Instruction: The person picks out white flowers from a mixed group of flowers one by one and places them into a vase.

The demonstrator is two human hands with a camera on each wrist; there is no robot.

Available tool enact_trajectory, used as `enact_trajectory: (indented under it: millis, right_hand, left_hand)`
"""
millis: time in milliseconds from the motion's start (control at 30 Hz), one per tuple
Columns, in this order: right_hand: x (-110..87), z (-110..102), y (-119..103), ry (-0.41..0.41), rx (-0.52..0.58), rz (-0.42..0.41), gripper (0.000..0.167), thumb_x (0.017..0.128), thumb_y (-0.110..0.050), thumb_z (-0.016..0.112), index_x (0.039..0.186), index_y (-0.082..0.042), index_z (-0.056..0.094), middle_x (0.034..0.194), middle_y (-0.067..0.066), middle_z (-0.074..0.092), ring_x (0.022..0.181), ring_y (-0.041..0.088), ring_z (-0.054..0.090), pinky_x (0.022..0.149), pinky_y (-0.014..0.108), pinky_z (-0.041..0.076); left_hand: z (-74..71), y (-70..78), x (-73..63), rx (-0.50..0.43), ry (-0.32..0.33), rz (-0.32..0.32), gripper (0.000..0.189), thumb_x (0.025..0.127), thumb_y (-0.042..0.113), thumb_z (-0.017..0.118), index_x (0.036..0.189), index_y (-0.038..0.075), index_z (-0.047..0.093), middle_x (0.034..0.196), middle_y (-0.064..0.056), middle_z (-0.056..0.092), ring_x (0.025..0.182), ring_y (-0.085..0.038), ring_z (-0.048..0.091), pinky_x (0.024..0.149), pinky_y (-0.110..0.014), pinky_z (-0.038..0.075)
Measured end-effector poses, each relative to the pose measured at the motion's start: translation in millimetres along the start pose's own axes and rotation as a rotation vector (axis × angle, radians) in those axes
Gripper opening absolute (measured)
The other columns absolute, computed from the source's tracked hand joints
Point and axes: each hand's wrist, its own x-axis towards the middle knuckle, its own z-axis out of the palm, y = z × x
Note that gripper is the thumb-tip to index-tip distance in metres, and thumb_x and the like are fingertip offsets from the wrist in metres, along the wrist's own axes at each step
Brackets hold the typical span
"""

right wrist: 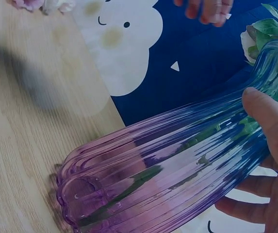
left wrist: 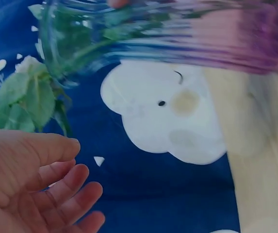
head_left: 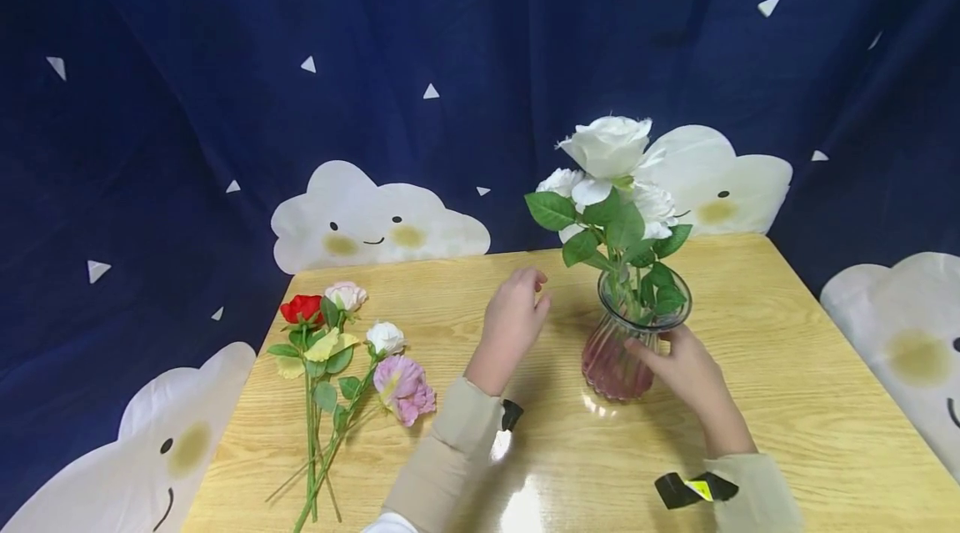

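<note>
A ribbed glass vase (head_left: 618, 358), pink at the base and bluish toward its rim, stands at the table's right half. White flowers (head_left: 609, 148) with green leaves rise from its mouth, and their stems show through the glass in the right wrist view. My right hand (head_left: 686, 374) grips the vase just under the rim, thumb (right wrist: 265, 109) on one side and fingers round the other. To the left of the vase my left hand (head_left: 513, 312) is raised with nothing in it. Its fingers (left wrist: 78, 187) are loosely bent and apart from the glass.
On the table's left side lie several loose flowers: a red rose (head_left: 302, 309), a pale pink one (head_left: 346, 296), yellow blooms (head_left: 330, 344), a white one (head_left: 386, 338) and a purple one (head_left: 405, 387). A dark blue curtain (head_left: 420, 32) with clouds hangs behind the table (head_left: 562, 450).
</note>
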Motion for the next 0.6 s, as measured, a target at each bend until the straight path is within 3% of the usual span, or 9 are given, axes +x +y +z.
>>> enact_trajectory:
  millis: [233,600]
  right_hand:
    - [-1.1,-0.7,-1.9,-0.003,0.003,0.004,0.069,0.084,-0.044,0.056,0.13,0.004,0.035,0.12,0.032,0.046,0.105,0.045,0.046,0.081,0.058,0.039]
    - [-0.6,0.7,-1.6,0.007,0.006,-0.011,0.068,0.084,-0.042,0.056,0.13,0.004,0.035,0.12,0.031,0.046,0.105,0.045,0.046,0.081,0.058,0.039]
  left_hand:
    - [4.0,-17.3,-9.5,0.189,-0.058,-0.063,0.018,0.083,0.024,0.063,0.097,0.014,0.063,0.086,0.003,0.06,0.073,-0.013,0.058,0.05,-0.024,0.044]
    - [5.4,-48.4,-25.1,0.243,-0.056,-0.098,0.018,0.08,0.026,0.065,0.094,0.014,0.063,0.086,0.001,0.061,0.072,-0.017,0.058,0.052,-0.029,0.046]
